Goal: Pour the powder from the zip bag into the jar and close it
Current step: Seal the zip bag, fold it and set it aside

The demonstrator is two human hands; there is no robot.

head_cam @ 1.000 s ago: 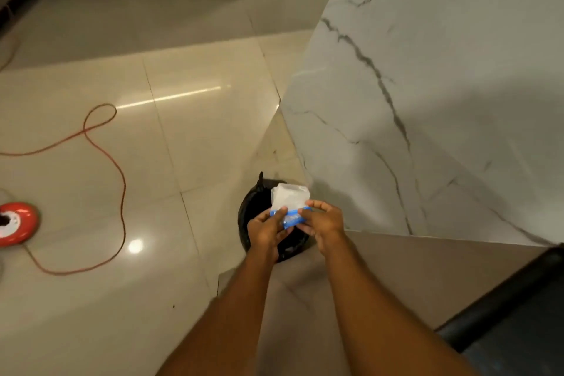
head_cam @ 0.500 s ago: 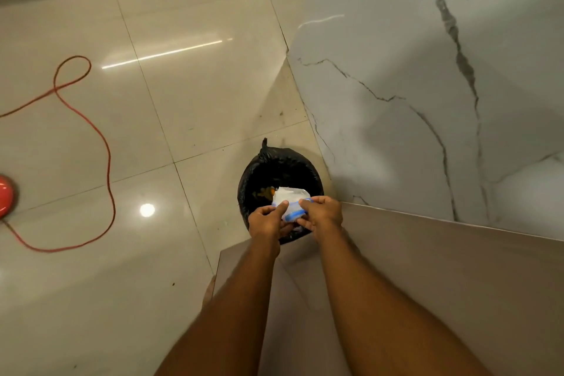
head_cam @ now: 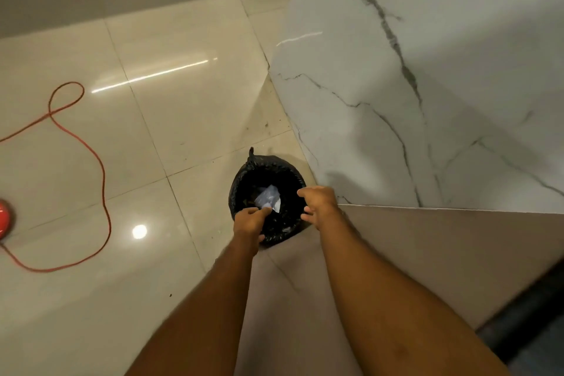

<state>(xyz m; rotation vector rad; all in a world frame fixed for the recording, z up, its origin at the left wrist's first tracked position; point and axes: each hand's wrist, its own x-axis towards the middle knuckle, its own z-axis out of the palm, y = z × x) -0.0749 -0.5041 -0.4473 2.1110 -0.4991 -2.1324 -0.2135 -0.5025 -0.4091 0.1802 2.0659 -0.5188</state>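
The white zip bag (head_cam: 268, 197) shows blurred inside the black-lined bin (head_cam: 244, 174), below both hands and apart from them. My left hand (head_cam: 250, 220) hangs over the bin's near rim, fingers loosely curled toward the bag and holding nothing. Over the bin's right rim, my right hand (head_cam: 317, 204) has its fingers spread and is empty. No jar is in view.
The bin stands on a glossy tiled floor against a white marble wall (head_cam: 396, 101). A beige counter (head_cam: 427, 253) runs under my right forearm. An orange cable (head_cam: 100, 168) loops over the floor to a red round object (head_cam: 4, 217) at the left edge.
Both hands held the zip bag above the bin; they have let go and parted, and the bag has dropped into the bin. The camera has tilted further down.
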